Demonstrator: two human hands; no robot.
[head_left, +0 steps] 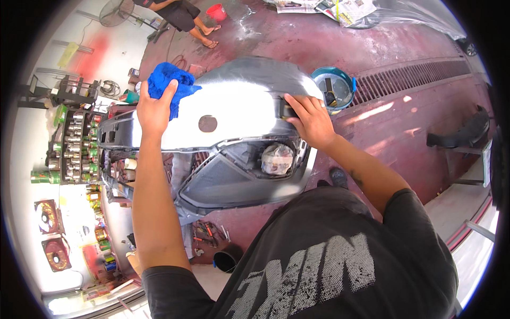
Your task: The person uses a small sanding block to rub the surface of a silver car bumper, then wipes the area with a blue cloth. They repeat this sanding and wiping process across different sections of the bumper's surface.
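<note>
A large grey and whitish car bumper point(241, 98) lies in front of me, with a round hole in its pale face. On its upper left part my left hand point(155, 109) is closed on a crumpled blue cloth point(172, 80). My right hand point(312, 119) is at the bumper's right side, its thumb and fingers around a small dark block-like piece point(286, 108). The hand partly covers that piece, so its exact kind is unclear. Below, a lamp-like part wrapped in clear plastic point(277, 159) sits in the bumper's dark recess.
A teal bucket point(333, 87) with water and dark items stands right of the bumper, beside a floor grate point(414, 80). Spray cans point(79, 146) line a rack at left. Another person point(180, 16) and a red bucket point(216, 12) are at the back. Tools point(207, 234) lie below.
</note>
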